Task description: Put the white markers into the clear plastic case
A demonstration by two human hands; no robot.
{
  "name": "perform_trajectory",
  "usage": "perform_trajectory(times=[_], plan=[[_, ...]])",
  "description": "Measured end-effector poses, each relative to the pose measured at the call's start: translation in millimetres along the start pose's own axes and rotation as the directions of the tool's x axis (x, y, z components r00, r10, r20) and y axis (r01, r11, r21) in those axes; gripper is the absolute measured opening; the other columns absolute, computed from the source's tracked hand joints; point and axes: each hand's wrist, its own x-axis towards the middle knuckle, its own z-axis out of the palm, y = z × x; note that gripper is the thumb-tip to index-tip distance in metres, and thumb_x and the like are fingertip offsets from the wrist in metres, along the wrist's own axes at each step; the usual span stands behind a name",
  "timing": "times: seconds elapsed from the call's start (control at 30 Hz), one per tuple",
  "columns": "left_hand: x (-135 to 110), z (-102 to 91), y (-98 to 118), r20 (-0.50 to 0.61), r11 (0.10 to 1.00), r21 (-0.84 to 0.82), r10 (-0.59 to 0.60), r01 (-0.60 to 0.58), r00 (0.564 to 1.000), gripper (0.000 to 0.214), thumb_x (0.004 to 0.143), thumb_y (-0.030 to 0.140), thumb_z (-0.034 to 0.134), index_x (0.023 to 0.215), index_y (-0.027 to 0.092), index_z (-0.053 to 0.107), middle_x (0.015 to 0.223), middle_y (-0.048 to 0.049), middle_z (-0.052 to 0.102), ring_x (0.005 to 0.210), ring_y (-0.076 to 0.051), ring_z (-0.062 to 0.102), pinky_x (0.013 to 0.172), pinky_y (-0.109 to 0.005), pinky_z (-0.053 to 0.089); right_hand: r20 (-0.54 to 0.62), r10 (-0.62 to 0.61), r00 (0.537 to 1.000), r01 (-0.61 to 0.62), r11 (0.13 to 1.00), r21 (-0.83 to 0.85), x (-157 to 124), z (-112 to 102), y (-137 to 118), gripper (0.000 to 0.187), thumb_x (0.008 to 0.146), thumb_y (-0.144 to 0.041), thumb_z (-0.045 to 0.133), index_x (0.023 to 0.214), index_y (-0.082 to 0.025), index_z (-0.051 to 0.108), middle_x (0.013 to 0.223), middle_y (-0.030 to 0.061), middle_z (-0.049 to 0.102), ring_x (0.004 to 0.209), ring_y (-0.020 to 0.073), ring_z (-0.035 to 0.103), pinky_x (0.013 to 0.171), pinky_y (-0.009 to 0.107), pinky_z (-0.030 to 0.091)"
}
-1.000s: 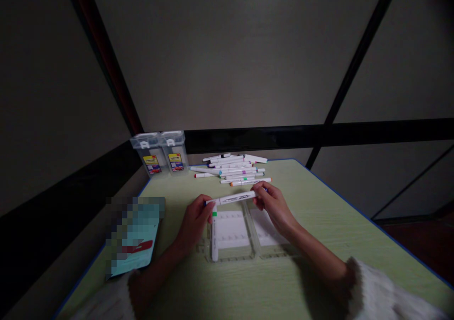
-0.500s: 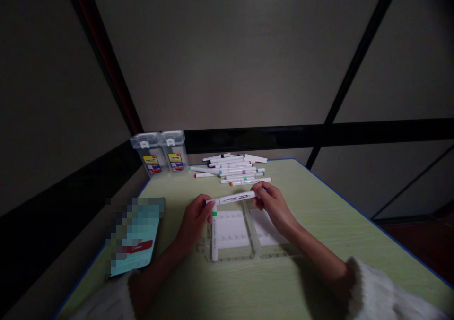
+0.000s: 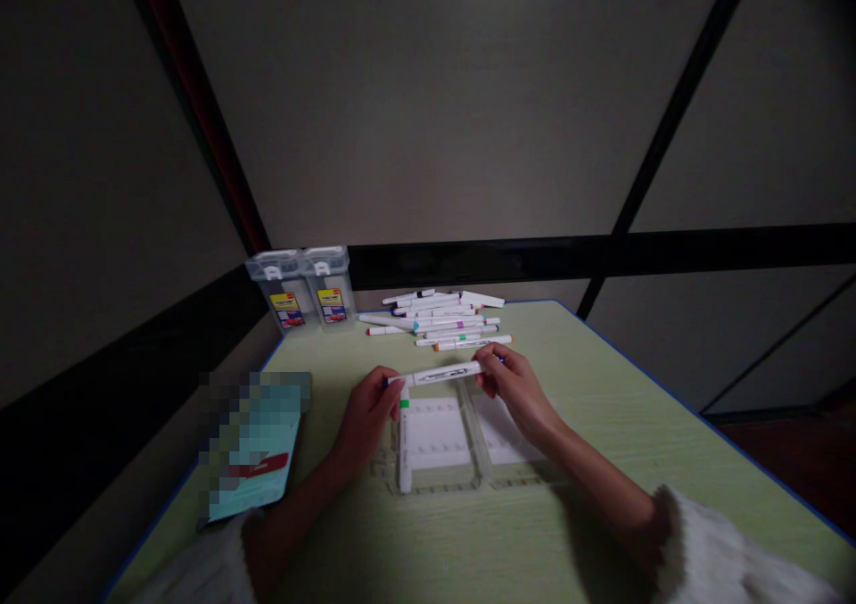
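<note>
A white marker (image 3: 445, 374) with dark blue ends is held level between my two hands. My left hand (image 3: 367, 412) pinches its left end, and my right hand (image 3: 512, 381) closes round its right end. Below it an open clear plastic case (image 3: 438, 490) lies on the table, with white inserts (image 3: 438, 434) in its two halves. One white marker with a green band (image 3: 405, 448) lies along the left side of the case's left half. My right hand and forearm hide part of the right half.
A pile of white markers (image 3: 455, 323) with coloured ends lies at the back of the pale green table (image 3: 642, 443). Two closed clear cases (image 3: 327, 283) stand at the back left. A teal item (image 3: 264, 443), partly blurred out, lies at the left. A wall rises behind.
</note>
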Motion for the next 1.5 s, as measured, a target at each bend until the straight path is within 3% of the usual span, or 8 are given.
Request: perform_trajectory(times=[1.5], plan=[[0.8, -0.5, -0.7, -0.013, 1.000, 0.023, 0.012, -0.011, 1.000, 0.019, 0.077, 0.031, 0.045, 0.065, 0.017, 0.045, 0.046, 0.0072, 0.042, 0.043, -0.008, 0.040, 0.046, -0.020, 0.032, 0.036, 0.054, 0.998, -0.053, 0.999, -0.012, -0.5, 0.2, 0.5, 0.012, 0.069, -0.027, 0.046, 0.062, -0.018, 0.047, 0.043, -0.0055, 0.046, 0.037, 0.0071, 0.036, 0.039, 0.020, 0.026]])
